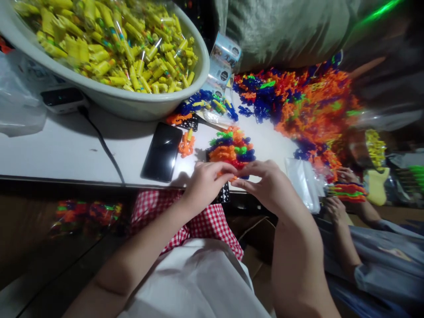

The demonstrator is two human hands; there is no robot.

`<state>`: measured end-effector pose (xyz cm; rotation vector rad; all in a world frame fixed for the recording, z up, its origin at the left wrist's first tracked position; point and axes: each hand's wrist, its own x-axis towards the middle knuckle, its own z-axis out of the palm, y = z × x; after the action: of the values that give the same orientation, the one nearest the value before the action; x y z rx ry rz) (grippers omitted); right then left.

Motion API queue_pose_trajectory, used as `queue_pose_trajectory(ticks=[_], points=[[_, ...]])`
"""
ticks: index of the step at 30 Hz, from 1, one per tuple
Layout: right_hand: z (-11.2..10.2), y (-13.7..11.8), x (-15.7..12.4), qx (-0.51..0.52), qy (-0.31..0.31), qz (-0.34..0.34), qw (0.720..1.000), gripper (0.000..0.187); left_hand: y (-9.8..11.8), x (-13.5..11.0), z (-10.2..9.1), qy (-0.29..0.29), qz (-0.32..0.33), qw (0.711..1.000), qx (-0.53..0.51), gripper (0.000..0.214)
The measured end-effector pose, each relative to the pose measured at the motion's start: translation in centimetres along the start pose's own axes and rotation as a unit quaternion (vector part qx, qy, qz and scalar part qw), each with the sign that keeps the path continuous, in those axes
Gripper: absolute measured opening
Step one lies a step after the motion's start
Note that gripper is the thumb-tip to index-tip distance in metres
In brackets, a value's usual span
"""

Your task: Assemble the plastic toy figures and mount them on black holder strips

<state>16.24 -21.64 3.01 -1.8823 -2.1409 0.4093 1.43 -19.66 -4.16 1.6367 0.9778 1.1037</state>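
Note:
Near the table's front edge, my left hand (209,180) and my right hand (265,176) meet with fingers pinched. Between their fingertips is a small red-orange plastic piece (237,172), mostly covered by the fingers. Just beyond them, small plastic figures (228,153) in orange, green, dark blue and red lie stacked in rows. Beneath the stack, a black perforated tray (225,194) shows at the table edge. Left of the stack are an orange figure (186,145) with a yellow piece on it and a black phone (162,152).
A large pale basin (132,104) of yellow wrapped rolls stands at the back left. A cable (102,148) runs over the table edge. Loose figures (308,101) are heaped at the back right. Clear bags (302,183) lie nearer. At right, a co-worker's hands (338,210) hold stacked colourful pieces.

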Motion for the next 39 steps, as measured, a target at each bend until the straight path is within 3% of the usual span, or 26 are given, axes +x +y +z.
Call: queue_pose_trajectory(ticks=[13,25,30,34,39], points=[[-0.1,-0.5,0.0,0.046,-0.027,0.026,0.998,0.014,-1.0,-0.8,0.8,0.053,0.023,0.998,-0.031,0.013],[1.2,-0.9,-0.7,0.000,0.040,-0.030,0.999,0.009,-1.3,-1.0,1.0,0.024,0.020,0.998,-0.046,0.014],[1.3,-0.8,-0.9,-0.005,0.038,-0.057,0.998,0.010,-1.2,-1.3,0.9,0.014,0.036,0.999,-0.013,0.015],[0.9,-0.7,-0.8,-0.003,0.014,-0.080,0.997,0.009,-1.6,-1.6,0.6,-0.011,0.086,0.995,0.047,0.020],[1.1,-0.6,-1.3,-0.038,0.024,-0.090,0.995,0.007,-2.3,-1.9,0.3,0.000,0.111,0.985,0.135,0.024]])
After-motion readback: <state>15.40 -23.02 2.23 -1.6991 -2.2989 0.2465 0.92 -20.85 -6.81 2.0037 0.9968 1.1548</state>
